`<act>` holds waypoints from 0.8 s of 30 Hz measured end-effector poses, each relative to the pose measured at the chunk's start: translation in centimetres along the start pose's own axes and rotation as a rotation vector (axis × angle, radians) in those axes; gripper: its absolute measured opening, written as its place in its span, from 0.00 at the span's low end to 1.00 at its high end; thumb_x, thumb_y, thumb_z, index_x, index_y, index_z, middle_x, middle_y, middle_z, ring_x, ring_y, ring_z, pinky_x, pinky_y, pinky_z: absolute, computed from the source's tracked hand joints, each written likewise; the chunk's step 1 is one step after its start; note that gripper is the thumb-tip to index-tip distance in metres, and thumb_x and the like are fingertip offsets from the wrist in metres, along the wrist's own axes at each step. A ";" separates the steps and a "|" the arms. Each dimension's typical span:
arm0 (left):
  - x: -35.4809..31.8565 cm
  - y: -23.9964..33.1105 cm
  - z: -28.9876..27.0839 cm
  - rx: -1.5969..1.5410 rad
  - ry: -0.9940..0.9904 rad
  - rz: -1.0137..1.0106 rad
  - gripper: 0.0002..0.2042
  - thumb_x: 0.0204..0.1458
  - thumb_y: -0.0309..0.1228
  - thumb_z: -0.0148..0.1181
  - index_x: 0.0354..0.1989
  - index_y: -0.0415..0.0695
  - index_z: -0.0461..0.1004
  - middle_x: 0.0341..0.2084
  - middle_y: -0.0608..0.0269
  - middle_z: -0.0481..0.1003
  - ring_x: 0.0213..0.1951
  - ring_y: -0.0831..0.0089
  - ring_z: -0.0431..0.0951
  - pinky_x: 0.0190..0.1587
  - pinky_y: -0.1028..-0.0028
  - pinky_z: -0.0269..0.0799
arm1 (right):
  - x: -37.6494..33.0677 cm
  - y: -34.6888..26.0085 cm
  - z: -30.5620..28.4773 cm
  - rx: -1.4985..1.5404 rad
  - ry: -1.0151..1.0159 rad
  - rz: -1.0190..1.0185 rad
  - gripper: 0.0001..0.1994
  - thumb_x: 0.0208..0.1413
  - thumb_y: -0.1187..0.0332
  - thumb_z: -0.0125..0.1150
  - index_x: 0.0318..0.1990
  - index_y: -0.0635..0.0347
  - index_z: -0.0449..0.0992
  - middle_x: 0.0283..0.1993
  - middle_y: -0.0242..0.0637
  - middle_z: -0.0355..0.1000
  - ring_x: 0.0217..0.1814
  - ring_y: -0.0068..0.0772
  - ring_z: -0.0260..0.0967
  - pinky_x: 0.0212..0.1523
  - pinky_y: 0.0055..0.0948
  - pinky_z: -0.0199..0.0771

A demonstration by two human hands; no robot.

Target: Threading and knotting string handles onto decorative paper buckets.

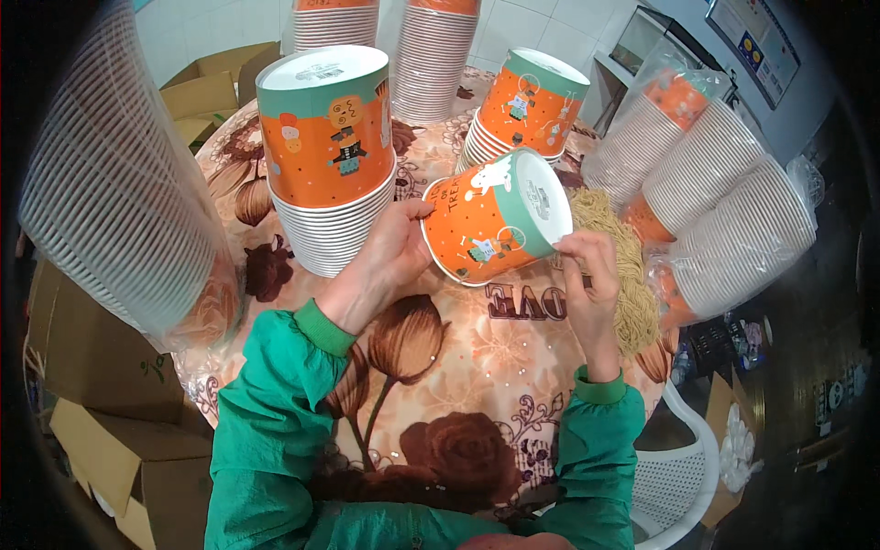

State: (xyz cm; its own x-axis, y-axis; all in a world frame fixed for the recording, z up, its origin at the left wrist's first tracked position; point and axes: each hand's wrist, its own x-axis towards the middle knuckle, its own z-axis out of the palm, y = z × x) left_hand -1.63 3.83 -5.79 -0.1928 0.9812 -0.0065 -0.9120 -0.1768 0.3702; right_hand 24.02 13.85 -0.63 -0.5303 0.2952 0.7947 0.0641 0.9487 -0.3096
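An orange paper bucket (477, 225) with a green band and cartoon figures is held tilted over the table, its white base turned up and to the right. My left hand (394, 247) grips it by the wide rim, thumb on the outer wall. At the other end, the fingers of my right hand (591, 270) are pinched at the edge of the base. Left of it stands a tall nested stack of upside-down paper buckets (330, 156). Behind it is a second nested stack (532, 101). A bundle of tan string (628, 275) lies beside my right hand.
Plastic-wrapped bucket stacks stand at the left (128, 174) and back (438, 64); more wrapped stacks (724, 183) lie at the right. A flowered tablecloth (495, 367) covers the table. Open cardboard boxes (137, 440) sit at the left, and a white chair (678, 467) at the lower right.
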 end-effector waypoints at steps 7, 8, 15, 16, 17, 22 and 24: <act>-0.6 -0.6 1.2 -0.169 0.003 0.043 0.22 0.64 0.27 0.35 0.62 0.25 0.60 0.62 0.37 0.69 0.64 0.53 0.71 0.70 0.58 0.65 | -2.3 2.9 2.4 0.554 0.276 0.673 0.12 0.67 0.73 0.56 0.54 0.66 0.72 0.48 0.36 0.71 0.47 0.22 0.70 0.43 0.22 0.76; -0.8 -0.8 1.7 -0.170 0.000 0.039 0.22 0.64 0.27 0.35 0.62 0.25 0.60 0.62 0.37 0.69 0.64 0.53 0.71 0.70 0.58 0.65 | -2.8 3.4 2.5 0.569 0.189 0.768 0.14 0.68 0.68 0.54 0.55 0.66 0.72 0.48 0.38 0.73 0.43 0.21 0.72 0.40 0.20 0.77; -0.9 -1.2 1.3 -0.186 -0.018 0.024 0.24 0.62 0.26 0.35 0.65 0.23 0.57 0.63 0.34 0.66 0.66 0.47 0.68 0.72 0.52 0.59 | -3.2 2.8 3.8 1.114 -0.093 1.109 0.10 0.68 0.72 0.48 0.52 0.63 0.70 0.44 0.40 0.77 0.41 0.32 0.78 0.40 0.30 0.82; -0.8 -1.3 1.2 -0.192 -0.004 0.021 0.24 0.62 0.26 0.35 0.64 0.23 0.57 0.64 0.34 0.66 0.66 0.47 0.68 0.72 0.52 0.59 | -3.3 2.8 3.8 1.111 -0.091 1.110 0.10 0.68 0.72 0.48 0.52 0.63 0.70 0.44 0.40 0.77 0.41 0.32 0.78 0.40 0.30 0.82; -0.7 -1.4 1.0 -0.193 -0.004 0.018 0.24 0.62 0.26 0.35 0.64 0.23 0.57 0.64 0.34 0.66 0.66 0.47 0.68 0.72 0.52 0.59 | -3.2 2.6 3.8 1.155 -0.065 1.114 0.10 0.68 0.72 0.49 0.52 0.63 0.71 0.44 0.39 0.77 0.40 0.31 0.78 0.40 0.29 0.82; -0.2 -1.4 0.0 0.279 0.263 -0.014 0.18 0.67 0.31 0.38 0.57 0.32 0.68 0.51 0.47 0.78 0.53 0.60 0.80 0.60 0.60 0.76 | -3.4 3.4 3.3 1.165 0.045 1.054 0.09 0.68 0.69 0.53 0.50 0.62 0.73 0.41 0.36 0.78 0.38 0.25 0.76 0.37 0.26 0.80; -0.1 -1.4 -0.3 0.313 0.292 -0.055 0.17 0.67 0.33 0.40 0.55 0.35 0.70 0.49 0.51 0.79 0.50 0.63 0.82 0.57 0.63 0.78 | -2.9 3.1 2.8 1.080 0.047 0.966 0.09 0.68 0.69 0.54 0.50 0.62 0.73 0.39 0.32 0.78 0.36 0.20 0.75 0.35 0.23 0.79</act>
State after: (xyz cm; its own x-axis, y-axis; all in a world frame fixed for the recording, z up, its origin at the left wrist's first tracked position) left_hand -0.45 3.97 -6.56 -0.2829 0.9174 -0.2799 -0.7783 -0.0490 0.6260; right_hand 23.42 15.59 -5.36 -0.6208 0.7815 0.0617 -0.2939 -0.1591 -0.9425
